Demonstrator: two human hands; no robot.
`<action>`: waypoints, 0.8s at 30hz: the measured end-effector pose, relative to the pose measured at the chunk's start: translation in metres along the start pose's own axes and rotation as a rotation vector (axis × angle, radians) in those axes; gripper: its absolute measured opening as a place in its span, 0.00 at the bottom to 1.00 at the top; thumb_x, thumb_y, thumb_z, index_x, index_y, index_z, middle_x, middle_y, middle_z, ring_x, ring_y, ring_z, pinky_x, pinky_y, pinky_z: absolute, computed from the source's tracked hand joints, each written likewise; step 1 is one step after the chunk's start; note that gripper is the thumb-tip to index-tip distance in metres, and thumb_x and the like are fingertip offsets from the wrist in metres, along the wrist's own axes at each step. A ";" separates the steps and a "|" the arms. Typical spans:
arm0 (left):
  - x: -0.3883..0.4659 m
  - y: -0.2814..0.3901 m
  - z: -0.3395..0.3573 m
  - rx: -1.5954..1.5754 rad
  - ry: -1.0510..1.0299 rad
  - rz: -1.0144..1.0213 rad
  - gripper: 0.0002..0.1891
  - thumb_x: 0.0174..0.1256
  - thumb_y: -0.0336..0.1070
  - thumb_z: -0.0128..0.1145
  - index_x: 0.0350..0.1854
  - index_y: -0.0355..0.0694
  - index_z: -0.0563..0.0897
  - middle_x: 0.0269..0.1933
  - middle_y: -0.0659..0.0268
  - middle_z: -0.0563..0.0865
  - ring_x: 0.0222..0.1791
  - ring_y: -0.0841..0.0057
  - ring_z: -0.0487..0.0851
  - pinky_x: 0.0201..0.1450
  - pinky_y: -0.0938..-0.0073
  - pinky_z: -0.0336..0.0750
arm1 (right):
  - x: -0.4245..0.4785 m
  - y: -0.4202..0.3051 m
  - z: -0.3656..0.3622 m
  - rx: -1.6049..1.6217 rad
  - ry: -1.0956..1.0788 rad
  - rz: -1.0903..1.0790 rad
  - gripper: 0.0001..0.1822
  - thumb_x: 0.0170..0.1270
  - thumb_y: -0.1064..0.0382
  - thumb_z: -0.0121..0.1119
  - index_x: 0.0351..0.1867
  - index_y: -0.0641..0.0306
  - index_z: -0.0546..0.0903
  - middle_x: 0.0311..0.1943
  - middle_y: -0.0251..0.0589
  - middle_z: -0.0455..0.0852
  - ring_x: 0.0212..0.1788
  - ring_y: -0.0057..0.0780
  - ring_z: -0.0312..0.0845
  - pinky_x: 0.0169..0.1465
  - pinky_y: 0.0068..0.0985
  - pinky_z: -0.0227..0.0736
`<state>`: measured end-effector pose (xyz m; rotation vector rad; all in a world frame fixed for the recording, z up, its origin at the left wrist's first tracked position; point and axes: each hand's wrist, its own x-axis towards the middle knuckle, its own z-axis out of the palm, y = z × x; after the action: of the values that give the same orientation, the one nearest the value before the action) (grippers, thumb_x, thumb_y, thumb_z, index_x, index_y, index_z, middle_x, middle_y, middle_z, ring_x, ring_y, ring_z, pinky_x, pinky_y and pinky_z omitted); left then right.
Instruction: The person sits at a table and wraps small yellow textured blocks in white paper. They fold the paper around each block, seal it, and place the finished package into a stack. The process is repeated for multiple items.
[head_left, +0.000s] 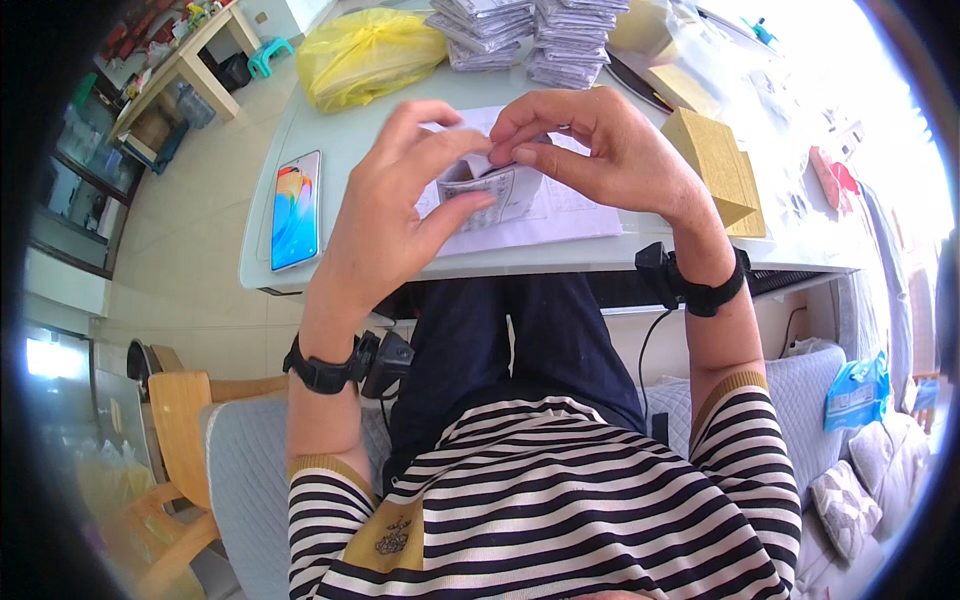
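Note:
Both my hands meet over a small folded packet of printed paper (504, 196) at the middle of the table's near side. My left hand (409, 191) is curved around the packet's left side, its fingertips at the upper edge and its thumb near the front face. My right hand (600, 150) pinches the paper's upper edge between thumb and fingers. Something darker shows inside the fold; what it is cannot be told. Under the packet lie flat white printed sheets (577, 225). Each wrist wears a black strap with a small device.
A lit phone (296, 214) lies at the left table edge. A yellow plastic bag (367, 56) and stacks of folded printed paper (570, 45) stand at the far side. Yellow blocks of sheets (712, 161) are at the right. A wooden chair (180, 435) stands lower left.

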<state>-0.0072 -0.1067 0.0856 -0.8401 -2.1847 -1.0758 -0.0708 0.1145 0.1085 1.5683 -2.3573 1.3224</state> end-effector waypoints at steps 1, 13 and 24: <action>0.001 -0.006 -0.001 -0.019 -0.068 -0.026 0.10 0.55 0.26 0.70 0.40 0.34 0.86 0.48 0.61 0.83 0.44 0.68 0.84 0.47 0.71 0.78 | 0.000 -0.001 0.001 -0.023 0.004 0.018 0.11 0.68 0.72 0.61 0.50 0.69 0.83 0.43 0.44 0.90 0.50 0.29 0.87 0.58 0.26 0.78; -0.005 -0.015 0.008 0.004 -0.023 0.031 0.07 0.57 0.27 0.69 0.35 0.32 0.86 0.42 0.58 0.86 0.38 0.63 0.85 0.40 0.70 0.79 | 0.001 -0.013 0.008 -0.257 0.094 -0.020 0.15 0.57 0.69 0.73 0.45 0.67 0.83 0.38 0.42 0.89 0.43 0.33 0.88 0.48 0.25 0.80; -0.007 -0.019 0.015 -0.093 0.049 0.090 0.09 0.54 0.18 0.67 0.37 0.33 0.84 0.39 0.62 0.86 0.38 0.70 0.84 0.43 0.73 0.79 | 0.012 -0.042 0.014 -0.785 -0.040 -0.064 0.07 0.55 0.72 0.69 0.36 0.69 0.86 0.33 0.47 0.82 0.37 0.46 0.81 0.42 0.36 0.76</action>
<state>-0.0192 -0.1056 0.0639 -0.9341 -2.0497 -1.1487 -0.0386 0.0905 0.1309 1.3757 -2.3585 0.2577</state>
